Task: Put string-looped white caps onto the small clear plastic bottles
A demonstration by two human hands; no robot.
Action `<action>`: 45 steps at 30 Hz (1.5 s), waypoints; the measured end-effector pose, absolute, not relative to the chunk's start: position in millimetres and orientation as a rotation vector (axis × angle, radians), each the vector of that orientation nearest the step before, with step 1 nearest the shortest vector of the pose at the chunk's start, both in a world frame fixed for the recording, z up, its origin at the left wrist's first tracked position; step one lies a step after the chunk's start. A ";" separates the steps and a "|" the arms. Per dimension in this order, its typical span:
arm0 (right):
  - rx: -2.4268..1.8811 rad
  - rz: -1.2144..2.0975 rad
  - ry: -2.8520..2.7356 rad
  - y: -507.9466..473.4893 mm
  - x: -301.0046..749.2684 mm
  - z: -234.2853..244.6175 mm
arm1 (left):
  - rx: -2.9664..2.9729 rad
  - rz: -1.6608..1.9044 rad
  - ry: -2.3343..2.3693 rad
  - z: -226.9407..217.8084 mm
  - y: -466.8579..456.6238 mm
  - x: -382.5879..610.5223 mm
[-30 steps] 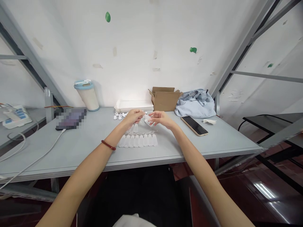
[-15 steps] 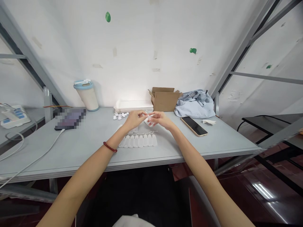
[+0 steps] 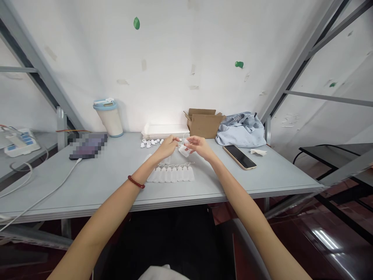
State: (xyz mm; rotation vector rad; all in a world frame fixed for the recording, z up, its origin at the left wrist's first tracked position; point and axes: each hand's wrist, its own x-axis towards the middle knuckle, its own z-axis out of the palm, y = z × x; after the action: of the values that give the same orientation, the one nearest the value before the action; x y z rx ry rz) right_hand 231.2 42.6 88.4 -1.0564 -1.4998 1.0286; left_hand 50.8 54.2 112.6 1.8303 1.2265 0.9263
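Above the middle of the grey table (image 3: pixel 87 182), my left hand (image 3: pixel 166 147) and my right hand (image 3: pixel 198 146) meet, fingers pinched. Between them they hold a small white plastic piece (image 3: pixel 183 150); my right fingers grip it and my left fingertips pinch near its end. Just below the hands lies a row of several white oval pieces (image 3: pixel 171 174) side by side on the table. A red bead bracelet (image 3: pixel 136 182) sits on my left wrist.
Loose small white parts (image 3: pixel 150 142) lie by a stack of white trays (image 3: pixel 164 130) at the back. A cardboard box (image 3: pixel 204 122), a bundled blue cloth (image 3: pixel 240 130), a phone (image 3: pixel 239 156), a blue-lidded tumbler (image 3: pixel 108 116), a blurred tablet with cable (image 3: pixel 87 144) are around.
The hands stay together above the row, fingers shifting slightly on the white piece. The view has tilted a little; nothing else moved.
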 end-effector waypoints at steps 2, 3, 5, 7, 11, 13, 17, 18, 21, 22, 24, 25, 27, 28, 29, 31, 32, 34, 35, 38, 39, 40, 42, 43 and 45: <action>-1.059 1.010 -1.521 42.5 230.6 87.8 | 1.709 0.840 1.230 114.3 55.1 48.0; -1.064 0.998 -1.532 42.8 230.3 87.2 | 1.671 0.822 1.205 114.3 55.8 46.7; -1.092 0.935 -1.558 44.1 230.1 85.8 | 1.630 0.831 1.121 112.9 57.6 44.7; -1.138 0.774 -1.602 46.0 230.2 84.1 | 1.624 0.868 1.053 110.9 59.2 43.5; -1.186 0.407 -1.719 50.0 230.7 80.0 | 1.569 0.861 1.029 109.9 59.0 41.9; -1.188 0.335 -1.755 51.5 230.4 77.8 | 1.534 0.834 1.041 111.6 57.2 41.4; -1.173 0.239 -1.786 52.0 228.2 75.3 | 1.455 0.810 1.040 116.5 52.1 41.9; -1.162 0.215 -1.798 51.4 227.3 75.2 | 1.441 0.804 1.023 117.5 50.7 42.4; -1.125 0.156 -1.849 48.1 222.9 75.7 | 1.440 0.763 0.963 118.7 47.2 44.0; -1.113 0.141 -1.865 46.8 220.9 75.8 | 1.448 0.753 0.947 118.5 46.5 44.3; -1.088 0.118 -1.891 44.5 216.7 75.5 | 1.473 0.750 0.936 117.0 46.6 44.4; -1.078 0.111 -1.904 43.7 214.6 75.2 | 1.489 0.757 0.937 115.8 47.4 44.1; -1.061 0.102 -1.930 42.4 211.0 74.6 | 1.532 0.768 0.947 112.7 50.3 42.6; -1.056 0.099 -1.941 42.0 209.6 74.3 | 1.557 0.765 0.956 111.1 52.1 41.6; -1.051 0.098 -1.952 41.7 208.6 74.2 | 1.583 0.757 0.964 109.6 53.9 40.6; -1.043 0.103 -1.964 41.0 207.3 74.5 | 1.611 0.736 0.965 107.5 56.5 38.9; -1.040 0.110 -1.965 40.5 206.9 74.9 | 1.608 0.727 0.957 107.1 57.0 38.4; -1.031 0.130 -1.960 39.3 206.6 76.5 | 1.562 0.725 0.914 108.1 56.5 37.8; -1.025 0.143 -1.955 38.5 206.5 77.5 | 1.522 0.730 0.879 109.4 55.8 37.5; -1.003 0.205 -1.925 35.5 206.1 81.0 | 1.392 0.728 0.764 114.1 54.6 36.1; -0.995 0.238 -1.908 34.3 206.0 82.1 | 1.358 0.721 0.735 115.4 55.2 35.3; -0.988 0.275 -1.886 33.2 205.9 83.1 | 1.330 0.713 0.713 116.3 56.2 34.3; -0.976 0.349 -1.836 31.4 205.8 84.5 | 1.291 0.707 0.691 117.2 59.7 31.9; -0.970 0.383 -1.813 30.6 205.8 85.0 | 1.278 0.702 0.689 117.3 61.9 30.6; -0.962 0.438 -1.777 29.7 205.8 85.6 | 1.290 0.661 0.693 117.3 65.9 27.7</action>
State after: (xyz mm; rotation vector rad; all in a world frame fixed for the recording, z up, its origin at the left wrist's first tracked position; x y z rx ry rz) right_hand 205.8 29.7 85.6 -0.9617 -1.7772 0.4385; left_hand 27.7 65.9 117.3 1.2900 0.6927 0.6614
